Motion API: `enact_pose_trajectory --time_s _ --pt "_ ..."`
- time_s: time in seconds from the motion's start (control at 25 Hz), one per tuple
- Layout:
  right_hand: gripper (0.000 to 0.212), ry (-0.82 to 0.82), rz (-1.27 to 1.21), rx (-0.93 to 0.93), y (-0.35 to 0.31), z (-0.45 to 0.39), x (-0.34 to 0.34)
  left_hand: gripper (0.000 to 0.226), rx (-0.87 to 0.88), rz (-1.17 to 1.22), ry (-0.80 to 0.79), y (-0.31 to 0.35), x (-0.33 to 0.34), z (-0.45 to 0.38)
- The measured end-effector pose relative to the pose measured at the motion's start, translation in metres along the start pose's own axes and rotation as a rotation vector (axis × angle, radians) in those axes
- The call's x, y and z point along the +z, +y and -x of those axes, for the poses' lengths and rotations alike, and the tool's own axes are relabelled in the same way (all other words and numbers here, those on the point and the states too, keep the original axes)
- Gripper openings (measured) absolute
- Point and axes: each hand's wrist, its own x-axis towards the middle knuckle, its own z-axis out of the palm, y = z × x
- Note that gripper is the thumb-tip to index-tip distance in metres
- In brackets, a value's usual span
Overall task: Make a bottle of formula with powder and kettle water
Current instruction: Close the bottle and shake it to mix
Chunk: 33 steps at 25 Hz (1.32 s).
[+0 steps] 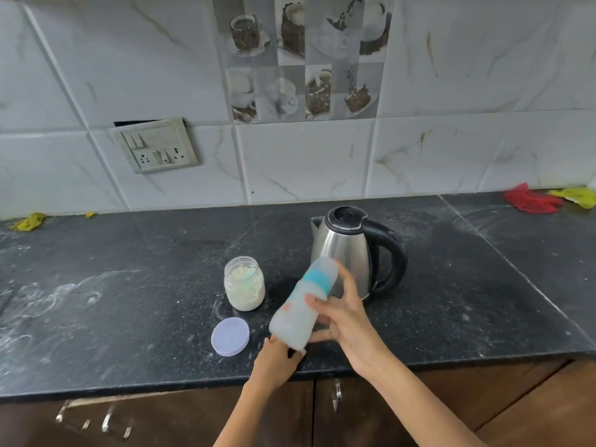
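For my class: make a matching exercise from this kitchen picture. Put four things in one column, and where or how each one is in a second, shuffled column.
Things:
1. baby bottle
2. powder jar
3. jar lid
4. kettle

States:
A. flat on the counter
B. upright, lid shut
C. tilted, held in both hands
D. standing open

Pairs: 1-C, 2-D, 3-A, 4-B

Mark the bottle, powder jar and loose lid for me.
bottle [298, 312]: head view, lower body, left of the gripping fingers.
powder jar [244, 290]: head view, middle of the glass wall.
lid [230, 336]: head view, centre of its top.
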Motion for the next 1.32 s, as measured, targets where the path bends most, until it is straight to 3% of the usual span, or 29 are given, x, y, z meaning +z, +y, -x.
enact_pose_trajectory --time_s 0.2,0.32,0.48,0.64,0.76,0.88,0.96,1.08,1.2,1.32 --pt "0.075 0.094 -0.135 -0.099 -0.009 -0.008 -0.010 0.050 0.022 -0.071 -0.056 0.000 -0.003 -0.003" --pt "0.084 -0.051 -0.009 -0.006 -0.001 -0.001 -0.003 0.053 -0.012 0.006 0.002 0.001 -0.002 -0.001" --pt "0.077 0.089 -0.198 -0.051 -0.011 -0.006 -0.009 0.050 0.020 -0.074 -0.061 -0.002 -0.003 -0.003" --pt "0.087 -0.020 -0.010 -0.006 -0.003 0.006 -0.004 0.050 -0.004 -0.021 -0.008 -0.001 -0.003 -0.003" --pt "0.081 0.120 -0.172 -0.069 -0.009 0.002 -0.008 0.050 0.014 -0.051 -0.045 0.000 -0.002 -0.001" --pt "0.086 -0.036 -0.011 0.042 0.000 0.009 0.000 0.053 -0.057 -0.053 0.033 -0.003 0.000 0.004" --pt "0.081 -0.042 -0.109 0.045 0.002 0.008 0.001 0.054 -0.018 -0.039 0.040 -0.004 0.001 0.002" --pt "0.072 0.088 -0.317 0.014 -0.008 0.001 -0.004 0.052 0.014 -0.027 -0.029 -0.001 0.000 -0.001" --pt "0.069 -0.037 -0.154 0.103 -0.002 0.008 0.001 0.053 -0.014 0.012 0.025 0.000 0.001 0.000" --pt "0.057 -0.044 -0.419 0.154 -0.006 0.008 -0.004 0.051 0.021 -0.078 -0.035 -0.002 0.001 -0.002"
